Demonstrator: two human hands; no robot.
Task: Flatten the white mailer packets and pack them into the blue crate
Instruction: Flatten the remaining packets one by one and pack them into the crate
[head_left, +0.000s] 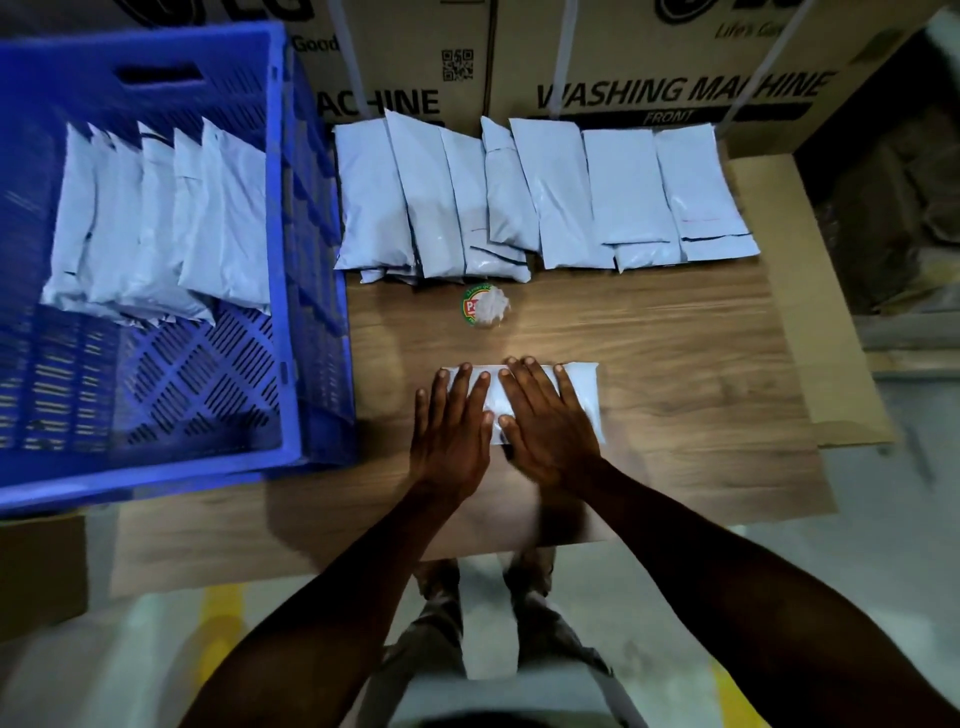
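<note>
Both of my hands lay flat on one white mailer packet at the near middle of the desk. My left hand had its fingers straight and spread over the packet's left end, and my right hand pressed beside it, fingers likewise straight, gripping nothing. I judged this to be the flattening step, with the air being pushed out under my palms. A row of further packets waited along the far edge of the desk, overlapping one another against the cardboard boxes. A small round lid-like object sat between that row and my hands; glare hid what it was. The blue crate stood to the left, touching the desk's edge, with a leaning row of packed packets at its far end and bare floor nearer me. Next, I reckoned, the pressed packet would need lifting by its edges and standing against the crate's row, without letting it puff up again.
</note>
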